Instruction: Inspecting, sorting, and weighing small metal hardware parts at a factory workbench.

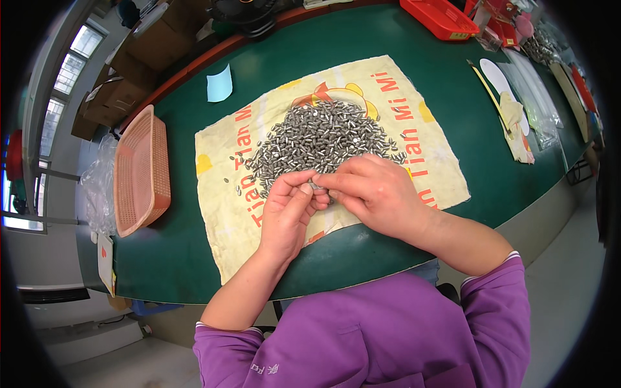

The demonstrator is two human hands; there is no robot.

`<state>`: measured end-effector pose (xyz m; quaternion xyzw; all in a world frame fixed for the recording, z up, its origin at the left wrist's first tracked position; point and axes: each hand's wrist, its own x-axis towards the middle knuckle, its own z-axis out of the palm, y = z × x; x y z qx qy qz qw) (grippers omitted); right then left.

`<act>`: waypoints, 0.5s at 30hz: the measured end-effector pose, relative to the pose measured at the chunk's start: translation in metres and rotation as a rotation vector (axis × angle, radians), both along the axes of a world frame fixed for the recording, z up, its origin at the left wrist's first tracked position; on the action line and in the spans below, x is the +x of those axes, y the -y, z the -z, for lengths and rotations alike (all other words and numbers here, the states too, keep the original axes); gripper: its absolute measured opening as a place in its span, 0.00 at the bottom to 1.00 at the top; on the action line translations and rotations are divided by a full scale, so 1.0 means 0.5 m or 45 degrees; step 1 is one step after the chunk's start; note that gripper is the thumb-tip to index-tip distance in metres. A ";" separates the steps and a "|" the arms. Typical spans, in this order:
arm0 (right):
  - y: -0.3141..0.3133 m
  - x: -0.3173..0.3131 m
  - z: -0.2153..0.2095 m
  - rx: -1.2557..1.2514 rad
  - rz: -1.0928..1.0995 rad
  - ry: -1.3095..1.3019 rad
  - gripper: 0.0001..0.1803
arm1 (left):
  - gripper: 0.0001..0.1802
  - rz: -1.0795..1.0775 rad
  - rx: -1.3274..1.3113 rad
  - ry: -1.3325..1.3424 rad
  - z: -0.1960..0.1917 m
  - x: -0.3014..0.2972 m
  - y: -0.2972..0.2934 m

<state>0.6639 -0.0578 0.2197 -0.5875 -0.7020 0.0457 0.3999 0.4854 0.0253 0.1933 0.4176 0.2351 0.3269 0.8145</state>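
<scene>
A heap of small grey metal cylinders (323,136) lies on a cream printed cloth (427,161) spread over the green table (272,77). My left hand (288,210) and my right hand (375,191) meet at the near edge of the heap. Their fingertips pinch a small metal piece (317,186) between them. How each hand grips it is hidden by the fingers. A few loose cylinders lie scattered to the left of the heap.
An orange plastic basket (139,171) stands at the left edge of the table. A light blue paper slip (220,84) lies behind the cloth. A red tray (440,16) and clear bags with white pieces (517,97) sit at the back right. Cardboard boxes (123,84) stand beyond the table.
</scene>
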 end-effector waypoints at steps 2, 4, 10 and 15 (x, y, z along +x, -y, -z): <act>-0.005 0.005 0.000 0.070 -0.021 -0.052 0.14 | 0.11 0.004 -0.019 0.007 0.000 0.000 -0.002; -0.008 0.010 0.001 0.048 -0.028 -0.065 0.14 | 0.10 0.006 -0.026 0.036 -0.001 0.000 -0.005; -0.009 0.013 0.003 -0.009 -0.036 -0.130 0.13 | 0.10 -0.008 -0.127 0.031 -0.009 0.004 -0.008; -0.013 0.020 -0.001 -0.064 0.075 -0.215 0.12 | 0.10 -0.102 -0.037 -0.122 -0.019 0.006 -0.003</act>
